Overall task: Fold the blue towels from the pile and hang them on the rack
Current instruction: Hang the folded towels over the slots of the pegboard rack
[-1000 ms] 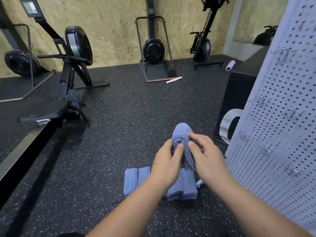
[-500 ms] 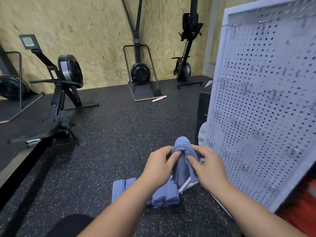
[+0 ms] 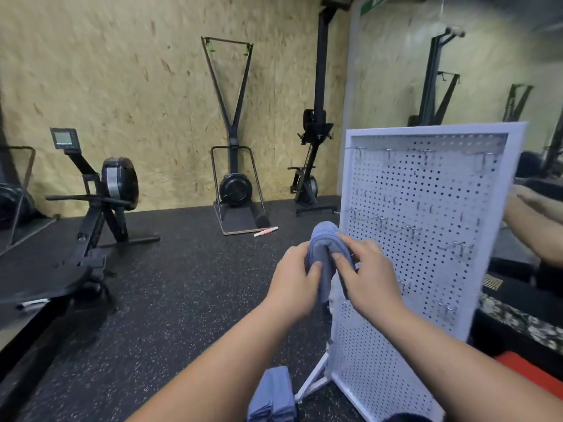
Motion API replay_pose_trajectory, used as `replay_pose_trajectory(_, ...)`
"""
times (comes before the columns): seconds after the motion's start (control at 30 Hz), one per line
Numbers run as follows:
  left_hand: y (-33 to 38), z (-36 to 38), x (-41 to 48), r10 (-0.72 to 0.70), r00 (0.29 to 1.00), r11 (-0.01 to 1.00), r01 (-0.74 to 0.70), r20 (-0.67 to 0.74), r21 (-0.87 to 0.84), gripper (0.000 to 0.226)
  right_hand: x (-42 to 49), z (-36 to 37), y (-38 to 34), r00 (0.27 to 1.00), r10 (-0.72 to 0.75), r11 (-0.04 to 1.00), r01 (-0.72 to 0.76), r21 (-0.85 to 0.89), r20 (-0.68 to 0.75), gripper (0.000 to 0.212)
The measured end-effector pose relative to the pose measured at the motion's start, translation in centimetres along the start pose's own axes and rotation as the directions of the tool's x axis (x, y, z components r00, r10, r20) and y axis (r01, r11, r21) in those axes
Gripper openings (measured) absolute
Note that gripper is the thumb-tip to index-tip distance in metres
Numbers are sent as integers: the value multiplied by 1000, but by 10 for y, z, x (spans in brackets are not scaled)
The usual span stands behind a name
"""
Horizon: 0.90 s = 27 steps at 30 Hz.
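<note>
Both hands at frame centre, left hand [image 3: 294,280] and right hand [image 3: 367,274] gripping folded blue towel [image 3: 327,248] with curled fingers, white pegboard rack [image 3: 426,239] standing right, towel pile [image 3: 272,397] lying bottom centre

Rowing machine [image 3: 103,202], ski machine [image 3: 234,187], pink roller [image 3: 266,231]

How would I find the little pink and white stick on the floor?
Look at the plywood wall, then the tall black ski machine standing against it. Just right of its base board lies the stick, the only pink-and-white thing on the dark floor.
</note>
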<state>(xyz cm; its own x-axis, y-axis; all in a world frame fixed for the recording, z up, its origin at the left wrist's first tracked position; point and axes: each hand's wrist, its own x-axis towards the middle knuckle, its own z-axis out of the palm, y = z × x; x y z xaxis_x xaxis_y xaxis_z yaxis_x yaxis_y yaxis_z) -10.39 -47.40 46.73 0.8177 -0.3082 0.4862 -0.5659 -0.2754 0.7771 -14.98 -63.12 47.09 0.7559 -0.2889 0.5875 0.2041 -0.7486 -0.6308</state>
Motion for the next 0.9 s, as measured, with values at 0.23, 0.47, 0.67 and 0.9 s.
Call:
replay_pose_trajectory(0.23,27,-15,77,10,996,994,-20,-90,-107,19,59,-16,-37,990,-28,999,34,42,-138,35)
replay_pose_trajectory(0.47,37,-29,151,131,981,973,-155,-144,-168,18,125,0,-53,952,91,975,-26,220,-293,35)
replay_pose_trajectory(0.67,29,-29,218,177,962,958,-217,-208,-187,20,186,30,-48,894,171,947,-32,321,-415,32)
replay_pose_trajectory(0.9,27,-24,294,216,959,954,-248,-186,-171,24,247,60,-33,813,255,925,-47,377,-523,35)
